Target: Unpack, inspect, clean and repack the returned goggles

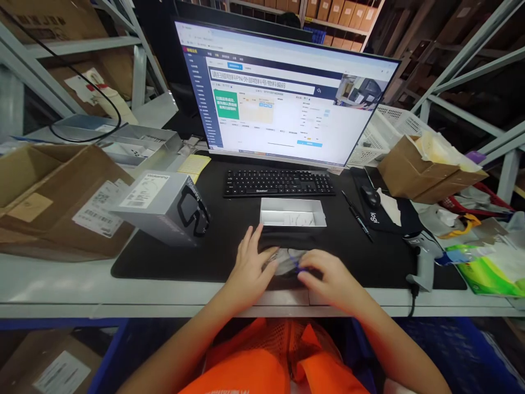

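My left hand (250, 262) and my right hand (328, 279) rest on the black desk mat (164, 257) near the front edge. Both are closed on a small clear plastic bag (287, 261) with something dark and a bit of blue inside; what it is I cannot make out. Just behind the hands stands an open shallow grey box (292, 213) with a white paper in it. A grey product box (162, 205) showing a goggles picture lies on its side to the left.
Black keyboard (279, 183) and large lit monitor (283, 93) stand behind. A pen (359, 216), mouse (370, 195) and handheld scanner (424, 251) lie right. Open cardboard boxes sit at left (53, 202) and right (422, 172). Green packets (488, 271) lie far right.
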`<state>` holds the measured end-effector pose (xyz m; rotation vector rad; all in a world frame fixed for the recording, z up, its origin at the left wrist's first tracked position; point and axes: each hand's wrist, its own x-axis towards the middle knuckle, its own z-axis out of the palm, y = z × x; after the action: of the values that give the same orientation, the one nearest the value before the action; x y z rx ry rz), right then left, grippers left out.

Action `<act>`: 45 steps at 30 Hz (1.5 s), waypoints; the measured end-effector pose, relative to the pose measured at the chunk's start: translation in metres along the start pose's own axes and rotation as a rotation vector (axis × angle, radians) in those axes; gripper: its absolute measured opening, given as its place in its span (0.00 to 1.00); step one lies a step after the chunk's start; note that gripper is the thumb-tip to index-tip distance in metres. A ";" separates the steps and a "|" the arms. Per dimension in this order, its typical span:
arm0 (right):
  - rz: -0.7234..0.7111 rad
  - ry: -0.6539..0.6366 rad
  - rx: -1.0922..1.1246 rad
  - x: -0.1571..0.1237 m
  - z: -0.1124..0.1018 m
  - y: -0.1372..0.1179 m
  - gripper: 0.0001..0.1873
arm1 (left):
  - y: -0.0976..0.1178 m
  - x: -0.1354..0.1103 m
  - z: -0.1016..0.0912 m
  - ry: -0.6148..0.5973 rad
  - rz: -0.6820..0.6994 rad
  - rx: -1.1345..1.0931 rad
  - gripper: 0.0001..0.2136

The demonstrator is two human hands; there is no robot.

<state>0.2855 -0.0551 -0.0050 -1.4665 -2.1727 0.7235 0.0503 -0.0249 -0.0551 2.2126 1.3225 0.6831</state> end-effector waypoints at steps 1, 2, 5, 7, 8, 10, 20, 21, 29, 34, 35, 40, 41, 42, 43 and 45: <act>-0.068 -0.066 0.029 -0.001 0.003 -0.007 0.11 | 0.001 0.000 0.000 0.026 0.022 -0.006 0.18; -0.114 -0.134 0.029 -0.001 0.006 -0.014 0.16 | 0.001 0.001 0.000 0.049 0.061 -0.013 0.18; -0.137 -0.255 0.009 -0.002 0.010 -0.026 0.24 | 0.004 0.006 -0.003 0.019 0.246 0.014 0.16; -0.154 -0.239 0.026 -0.009 0.005 -0.023 0.25 | 0.004 0.010 -0.008 -0.055 0.308 0.061 0.16; -0.166 -0.199 0.039 -0.015 0.001 -0.018 0.25 | 0.003 0.011 -0.012 -0.086 0.308 0.078 0.16; -0.170 -0.041 0.063 -0.029 -0.008 0.001 0.21 | -0.004 0.011 -0.018 -0.111 0.292 0.086 0.16; 0.101 0.148 -0.122 -0.033 0.021 0.079 0.19 | -0.030 -0.025 -0.019 0.018 0.330 0.144 0.21; 0.096 0.143 -0.153 -0.029 0.024 0.077 0.19 | -0.025 -0.024 -0.019 0.009 0.310 0.195 0.22; 0.093 0.099 -0.354 -0.011 0.024 0.073 0.08 | 0.026 0.016 -0.030 0.012 0.376 0.479 0.19; 0.081 0.142 -0.372 -0.009 0.029 0.076 0.09 | 0.054 0.052 -0.018 -0.296 0.612 0.391 0.29; 0.081 0.149 -0.374 -0.009 0.030 0.076 0.09 | 0.059 0.059 -0.014 -0.344 0.618 0.377 0.31; 0.075 0.181 -0.355 -0.012 0.031 0.078 0.07 | 0.068 0.079 0.000 -0.485 0.598 0.359 0.30; 0.073 0.188 -0.346 -0.013 0.031 0.078 0.07 | 0.067 0.081 0.000 -0.486 0.584 0.355 0.29; 0.070 0.196 -0.334 -0.013 0.031 0.079 0.07 | 0.066 0.082 0.000 -0.480 0.572 0.345 0.28; 0.066 0.204 -0.319 -0.013 0.031 0.080 0.08 | 0.065 0.083 -0.001 -0.473 0.564 0.333 0.27; 0.053 0.219 -0.274 -0.012 0.031 0.082 0.08 | 0.062 0.083 -0.005 -0.464 0.559 0.308 0.27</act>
<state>0.3298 -0.0469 -0.0812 -1.6562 -2.1318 0.2711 0.1223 0.0233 0.0013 2.7983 0.6065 0.1134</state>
